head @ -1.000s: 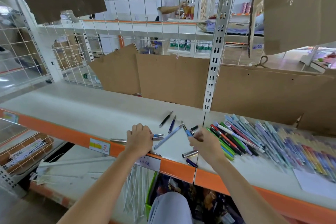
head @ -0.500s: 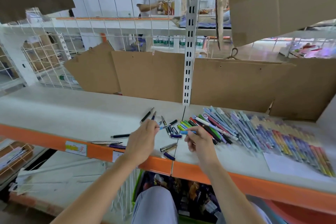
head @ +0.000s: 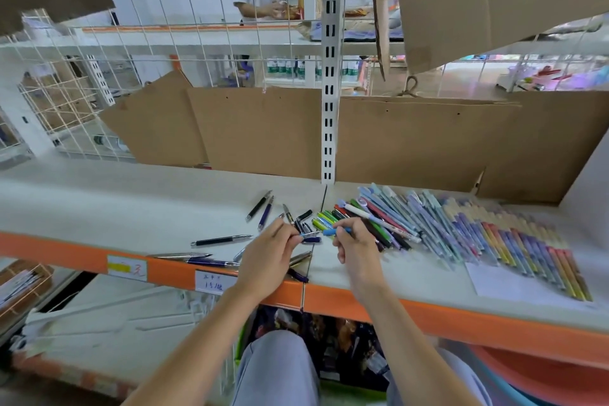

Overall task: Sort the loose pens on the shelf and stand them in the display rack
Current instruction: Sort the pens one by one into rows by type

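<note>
A pale shelf (head: 138,204) with an orange front edge carries a wide fan of coloured pens (head: 461,234) on its right half and a scatter of dark loose pens (head: 220,241) left of centre. Above the seam, the left hand (head: 268,257) pinches a dark blue pen (head: 309,235) in a closed grip, and the right hand (head: 357,249) pinches a light blue pen (head: 333,231). No rack can be made out.

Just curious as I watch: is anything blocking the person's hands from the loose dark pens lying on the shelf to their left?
Nothing visible does. The left hand and right hand hover over the shelf, each already pinching a pen. The loose dark pens lie uncovered beside the left hand. No display rack is in view.
</note>
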